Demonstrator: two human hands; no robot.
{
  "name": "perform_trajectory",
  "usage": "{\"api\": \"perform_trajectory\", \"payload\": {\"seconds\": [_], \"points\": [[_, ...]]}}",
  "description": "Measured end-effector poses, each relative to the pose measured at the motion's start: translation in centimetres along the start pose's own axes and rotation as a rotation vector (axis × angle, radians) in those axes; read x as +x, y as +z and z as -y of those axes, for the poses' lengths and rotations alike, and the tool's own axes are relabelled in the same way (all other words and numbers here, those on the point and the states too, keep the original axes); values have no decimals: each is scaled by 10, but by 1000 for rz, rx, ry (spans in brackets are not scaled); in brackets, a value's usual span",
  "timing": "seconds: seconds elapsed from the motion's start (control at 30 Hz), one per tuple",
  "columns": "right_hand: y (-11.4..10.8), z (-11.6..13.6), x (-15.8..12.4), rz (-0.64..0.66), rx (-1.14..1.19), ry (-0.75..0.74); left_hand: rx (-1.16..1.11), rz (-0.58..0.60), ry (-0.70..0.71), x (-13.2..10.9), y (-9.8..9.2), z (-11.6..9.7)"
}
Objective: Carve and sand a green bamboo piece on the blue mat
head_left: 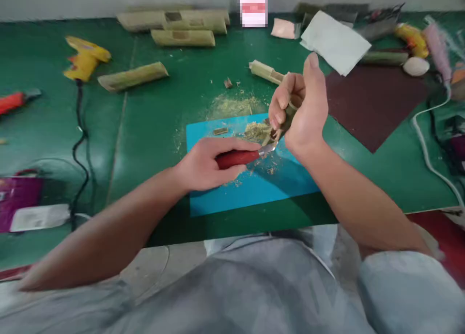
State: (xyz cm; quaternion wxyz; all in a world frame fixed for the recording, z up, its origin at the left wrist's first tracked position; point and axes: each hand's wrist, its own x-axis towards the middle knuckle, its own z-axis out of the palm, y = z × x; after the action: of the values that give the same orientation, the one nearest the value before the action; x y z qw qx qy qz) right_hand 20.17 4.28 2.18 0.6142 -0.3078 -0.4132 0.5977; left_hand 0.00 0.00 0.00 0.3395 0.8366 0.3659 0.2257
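Observation:
My left hand [209, 162] is closed around the red handle of a knife [237, 159]. Its short metal blade points right, close to my right hand [308, 108] and the shavings. My right hand curls around a short bamboo tube [290, 115], partly hidden by the fingers, with the thumb raised. Whether the blade touches the tube I cannot tell. Beneath both hands lies a blue mat [225, 200], with a heap of pale shavings [256, 129] and a small bamboo strip [220, 131] on it.
Cut bamboo pieces [183, 38] lie at the back, another [133, 76] at left. A yellow glue gun [86, 57] with a black cord sits left. White paper [334, 42] overlaps a brown sheet [378, 101] at right. A pink corded tool [437, 50] lies far right.

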Motion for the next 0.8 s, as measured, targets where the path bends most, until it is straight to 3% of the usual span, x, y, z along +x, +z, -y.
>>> {"api": "perform_trajectory", "payload": {"seconds": [0.33,0.6,0.8], "points": [[1,0,2,9,-78,22,-38,-1,74,2,-1,2],[-6,1,2,76,-99,34,-73,-141,120,-2,-7,-5],[-9,3,3,97,-68,62,-2,-131,176,-1,-9,5]]}}
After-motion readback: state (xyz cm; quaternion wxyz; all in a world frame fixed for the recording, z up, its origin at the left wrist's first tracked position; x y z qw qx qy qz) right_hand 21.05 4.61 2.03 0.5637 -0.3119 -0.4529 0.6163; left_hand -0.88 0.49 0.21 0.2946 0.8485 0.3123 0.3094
